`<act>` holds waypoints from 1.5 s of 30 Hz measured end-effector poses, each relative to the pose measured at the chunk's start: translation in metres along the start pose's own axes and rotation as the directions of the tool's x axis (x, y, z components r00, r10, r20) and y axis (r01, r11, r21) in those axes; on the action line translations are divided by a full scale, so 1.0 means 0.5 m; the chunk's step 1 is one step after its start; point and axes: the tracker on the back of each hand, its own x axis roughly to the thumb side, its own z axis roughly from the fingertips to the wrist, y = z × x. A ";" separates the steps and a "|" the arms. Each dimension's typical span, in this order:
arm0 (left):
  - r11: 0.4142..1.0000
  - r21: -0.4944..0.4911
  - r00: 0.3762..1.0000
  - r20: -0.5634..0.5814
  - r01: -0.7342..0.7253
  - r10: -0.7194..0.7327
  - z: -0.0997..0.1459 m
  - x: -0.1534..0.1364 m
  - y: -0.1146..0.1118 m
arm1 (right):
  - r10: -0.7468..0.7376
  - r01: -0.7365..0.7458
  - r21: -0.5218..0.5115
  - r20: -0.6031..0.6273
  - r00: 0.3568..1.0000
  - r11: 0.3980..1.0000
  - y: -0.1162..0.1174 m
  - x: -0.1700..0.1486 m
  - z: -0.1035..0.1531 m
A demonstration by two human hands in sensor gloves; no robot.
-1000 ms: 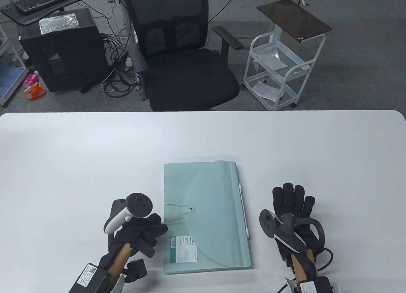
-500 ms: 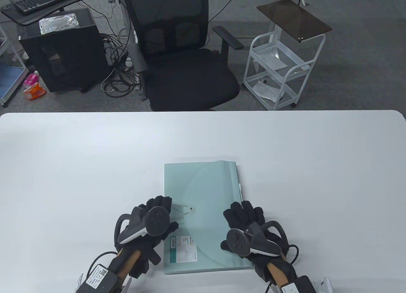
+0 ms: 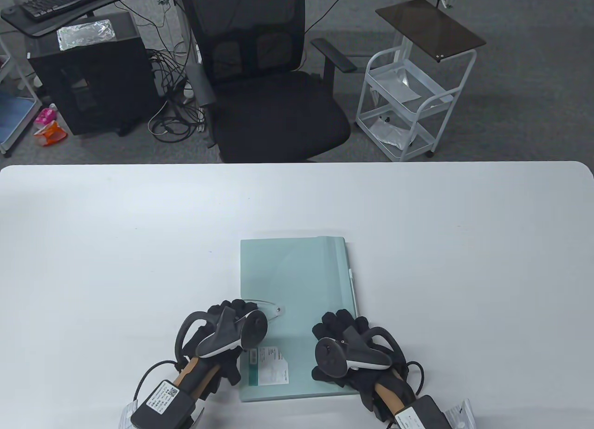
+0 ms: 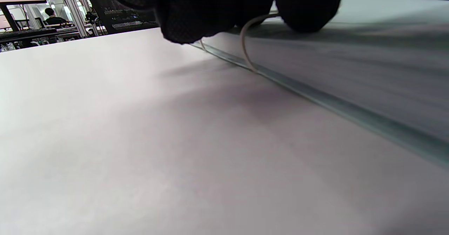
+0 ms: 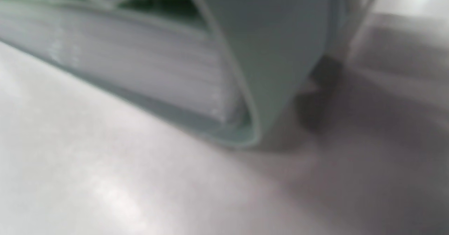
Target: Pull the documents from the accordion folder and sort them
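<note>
A pale green accordion folder lies flat on the white table, shut by a flap with a white elastic cord running to a round button. My left hand is at the folder's left edge and its fingertips hold the cord; in the left wrist view the cord loops out from under the gloved fingers. My right hand rests palm down on the folder's near right part. The right wrist view shows the folder's pleated corner up close, with no fingers in view.
A printed label sits on the folder's near left corner. A black office chair and a white cart stand beyond the table's far edge. The table's near edge is just behind my wrists.
Both hands moved inward onto the folder. The left hand came from beside the folder to the elastic cord and pulled it taut to the left. The right hand came from the table onto the folder.
</note>
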 end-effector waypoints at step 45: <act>0.998 -0.049 0.996 0.085 -0.026 0.030 0.019 -0.038 -0.028 | 0.052 -0.050 -0.126 0.006 0.999 0.991 -0.043 0.002 0.024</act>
